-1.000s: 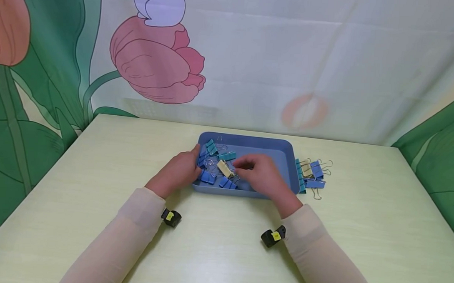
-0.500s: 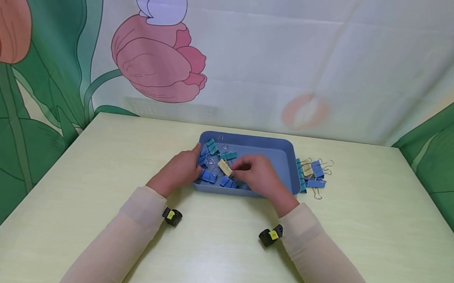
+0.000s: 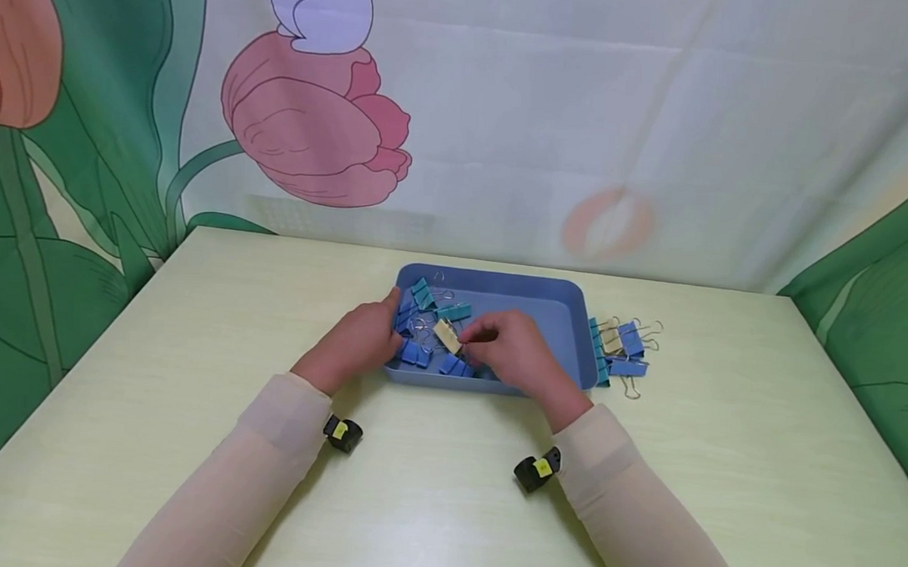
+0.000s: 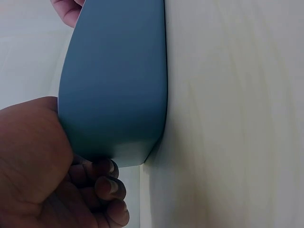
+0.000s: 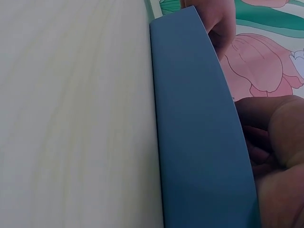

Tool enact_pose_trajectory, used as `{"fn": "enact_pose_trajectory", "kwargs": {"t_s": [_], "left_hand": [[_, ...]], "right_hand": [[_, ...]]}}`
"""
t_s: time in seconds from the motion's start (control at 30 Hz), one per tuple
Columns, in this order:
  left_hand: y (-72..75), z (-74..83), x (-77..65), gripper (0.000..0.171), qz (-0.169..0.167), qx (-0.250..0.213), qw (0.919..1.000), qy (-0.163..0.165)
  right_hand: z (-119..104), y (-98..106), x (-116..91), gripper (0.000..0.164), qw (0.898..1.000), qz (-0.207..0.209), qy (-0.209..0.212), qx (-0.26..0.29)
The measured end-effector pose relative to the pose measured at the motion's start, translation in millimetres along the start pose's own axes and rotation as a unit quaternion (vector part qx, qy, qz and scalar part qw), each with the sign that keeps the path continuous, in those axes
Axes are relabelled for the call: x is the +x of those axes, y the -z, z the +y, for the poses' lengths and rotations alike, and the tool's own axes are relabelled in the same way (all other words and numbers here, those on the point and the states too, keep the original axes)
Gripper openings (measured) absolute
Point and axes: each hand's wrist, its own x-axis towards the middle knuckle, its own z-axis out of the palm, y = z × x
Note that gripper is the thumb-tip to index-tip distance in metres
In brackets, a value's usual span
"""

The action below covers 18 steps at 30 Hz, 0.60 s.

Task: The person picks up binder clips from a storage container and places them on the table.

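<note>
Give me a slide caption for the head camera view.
A left hand grips a blue tray while the right hand pinches a yellow binder clip inside it.

This looks like a small tabletop recording set-up: a pale wood-grain table (image 3: 432, 491) stands against a creased fabric backdrop (image 3: 520, 111) printed with a pink tulip (image 3: 309, 124), green leaves (image 3: 85, 308) and a white cartoon animal (image 3: 332, 12), and black wrist cameras (image 3: 532, 474) with yellow labels sit at both cuffs. The binder clips (image 3: 631, 341) are office stationery, but whether the room beyond is an office or a home cannot be told.
</note>
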Motion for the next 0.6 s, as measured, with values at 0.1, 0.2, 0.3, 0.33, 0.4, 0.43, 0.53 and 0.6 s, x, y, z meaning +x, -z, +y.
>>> {"fn": "enact_pose_trajectory", "kwargs": {"t_s": [0.1,0.2,0.3,0.33,0.4,0.43,0.53,0.6], "left_hand": [[-0.4,-0.1,0.2,0.069,-0.001,0.000,1.0000,0.001],[-0.7,0.4,0.0,0.069,-0.003,0.004,1.0000,0.001],[-0.9,0.6,0.0,0.069,-0.002,0.008,1.0000,0.000],[-0.9,0.6,0.1,0.069,-0.002,0.009,1.0000,0.000],[-0.7,0.4,0.1,0.069,0.002,0.009,0.9999,-0.003],[-0.7,0.2,0.2,0.069,0.003,0.008,0.9999,-0.005],[-0.4,-0.3,0.0,0.070,0.008,0.005,0.9999,-0.010],[-0.1,-0.4,-0.3,0.070,0.009,0.002,0.9999,-0.011]], "right_hand": [[0,1,0,0.013,1.000,-0.008,-0.004,0.003],[0,2,-1,0.013,1.000,-0.013,-0.005,-0.001],[1,4,-1,0.013,1.000,-0.014,-0.007,-0.002],[2,5,-1,0.013,1.000,-0.014,-0.007,-0.003],[3,8,-1,0.013,1.000,-0.015,-0.007,0.001],[4,9,-1,0.013,1.000,-0.016,-0.007,0.005],[5,13,-2,0.015,1.000,-0.016,-0.001,0.007],[5,16,-3,0.016,1.000,-0.015,0.001,0.008]]}}
